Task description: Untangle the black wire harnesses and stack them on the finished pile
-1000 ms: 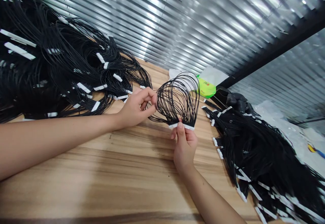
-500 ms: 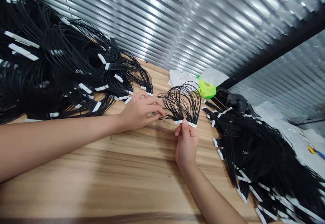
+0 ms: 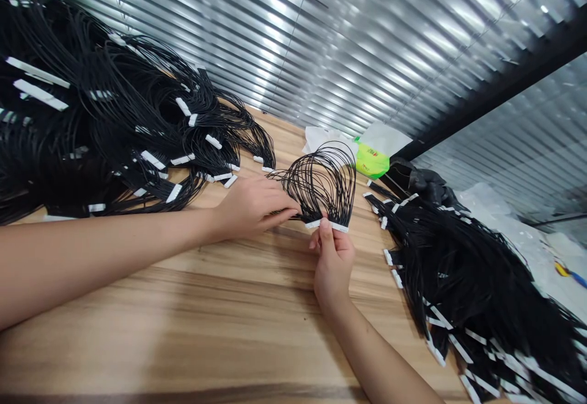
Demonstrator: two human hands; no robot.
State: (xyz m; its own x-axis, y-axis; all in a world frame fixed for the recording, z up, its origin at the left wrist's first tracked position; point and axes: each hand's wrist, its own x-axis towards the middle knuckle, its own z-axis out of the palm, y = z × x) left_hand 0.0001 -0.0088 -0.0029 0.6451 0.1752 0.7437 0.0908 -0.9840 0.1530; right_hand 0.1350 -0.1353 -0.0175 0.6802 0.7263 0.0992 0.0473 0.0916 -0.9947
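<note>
Thin black wires of a wire harness [image 3: 331, 175] loop upward over the wooden table between my hands. Their ends run into a white connector [image 3: 340, 227], which my right hand [image 3: 334, 263] pinches between thumb and fingers. To its left, my left hand [image 3: 259, 205] is closed around the wires just beside the connector, thumb against fingers. The palm and some wire ends are hidden behind my left hand.
A large heap of black harnesses with white connectors [image 3: 105, 104] lies at the left, and another heap [image 3: 477, 275] at the right. White paper and a green packet [image 3: 372, 161] lie behind, before a corrugated metal wall [image 3: 257, 37]. A yellow-and-blue tool [image 3: 570, 274] lies far right.
My left hand has closed its fingers onto the wires, where they were looser before. My right hand and the connector have shifted slightly left and down.
</note>
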